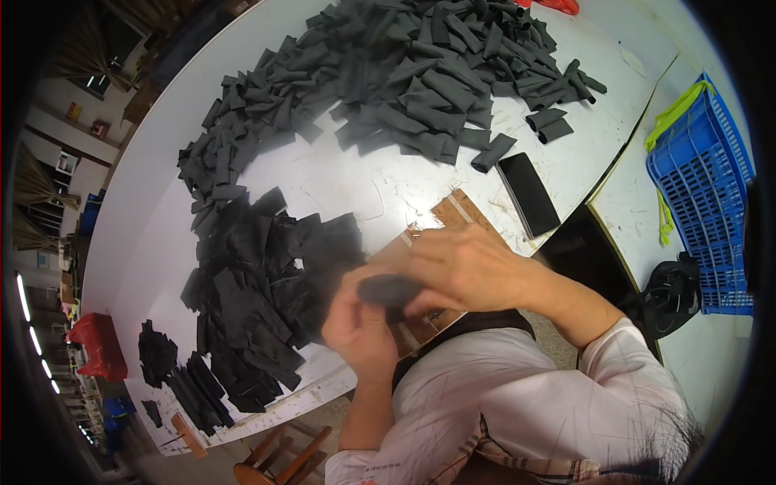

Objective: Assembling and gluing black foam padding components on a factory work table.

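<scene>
A short dark fabric tube (390, 289) is held in front of my body. My left hand (356, 327) is closed around its left side, thumb against the cloth. My right hand (461, 267) has its fingers curled at the tube's right end, slightly blurred. Beneath the hands lies a brown wooden board (459, 208) with pale strips across it, partly hidden by them. Left of my hands spreads a heap of flat black cloth pieces (250, 299). Farther off, a large pile of dark grey fabric tubes (436, 105) covers the back of the white table (380, 182).
A black phone (529, 194) lies right of the board. Beyond the table's right edge stand a blue plastic basket (699, 182) and a black bag (672, 295). Stacked black strips (198, 392) lie at the left, near a red bin (99, 346). A wooden stool (283, 454) stands below.
</scene>
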Demonstrator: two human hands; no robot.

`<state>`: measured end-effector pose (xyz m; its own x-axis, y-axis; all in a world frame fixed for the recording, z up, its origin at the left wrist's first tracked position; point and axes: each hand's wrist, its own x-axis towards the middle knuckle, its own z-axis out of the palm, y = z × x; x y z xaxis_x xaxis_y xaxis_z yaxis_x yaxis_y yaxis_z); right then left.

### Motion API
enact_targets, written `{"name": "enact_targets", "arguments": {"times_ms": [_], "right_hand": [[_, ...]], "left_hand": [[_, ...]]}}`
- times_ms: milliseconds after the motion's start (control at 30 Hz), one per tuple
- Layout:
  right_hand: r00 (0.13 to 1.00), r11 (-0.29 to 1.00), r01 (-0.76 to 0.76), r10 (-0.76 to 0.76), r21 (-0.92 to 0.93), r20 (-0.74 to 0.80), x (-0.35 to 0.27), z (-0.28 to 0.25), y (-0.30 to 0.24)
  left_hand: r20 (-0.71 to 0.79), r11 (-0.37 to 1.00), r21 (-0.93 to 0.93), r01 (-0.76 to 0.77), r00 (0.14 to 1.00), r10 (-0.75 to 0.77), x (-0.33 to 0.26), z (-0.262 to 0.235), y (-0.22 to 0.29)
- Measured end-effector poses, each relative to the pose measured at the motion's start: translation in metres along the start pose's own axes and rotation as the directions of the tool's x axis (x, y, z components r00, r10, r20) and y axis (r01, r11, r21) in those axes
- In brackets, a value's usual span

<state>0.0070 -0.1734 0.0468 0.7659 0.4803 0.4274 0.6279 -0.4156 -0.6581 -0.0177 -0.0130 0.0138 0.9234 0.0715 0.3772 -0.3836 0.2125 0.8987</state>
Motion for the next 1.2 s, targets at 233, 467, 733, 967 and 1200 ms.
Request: {"name": "enact_targets", "arguments": {"times_ms": [233,467,733,967,1200], "right_hand": [[0.994,0.982,-0.043,0.060,-0.186,0.089,-0.024,0.028,0.024],[0.988,0.994,0.109,-0.111,-0.018,-0.105,-0.019,0.023,0.018],[0.988,0.990,0.086,-0.070,0.113,-0.137,-0.036,0.052,0.048],[0.997,0.987,-0.069,0.071,0.148,-0.006,-0.035,0.048,0.051],[0.992,0.996,-0.029,0.040,-0.089,0.117,-0.009,0.011,0.019]], "left_hand": [[0.031,0.979,-0.067,0.191,0.981,-0.189,-0.018,0.008,-0.022],[0.253,0.989,0.047,0.139,0.956,-0.146,0.012,0.005,-0.006],[0.358,0.911,0.411,0.004,0.919,-0.166,0.019,0.014,0.005],[0.274,0.944,0.326,0.061,0.949,-0.156,0.010,0.018,0.004],[0.129,0.972,-0.233,0.034,0.992,-0.003,0.007,0.003,0.001]]}}
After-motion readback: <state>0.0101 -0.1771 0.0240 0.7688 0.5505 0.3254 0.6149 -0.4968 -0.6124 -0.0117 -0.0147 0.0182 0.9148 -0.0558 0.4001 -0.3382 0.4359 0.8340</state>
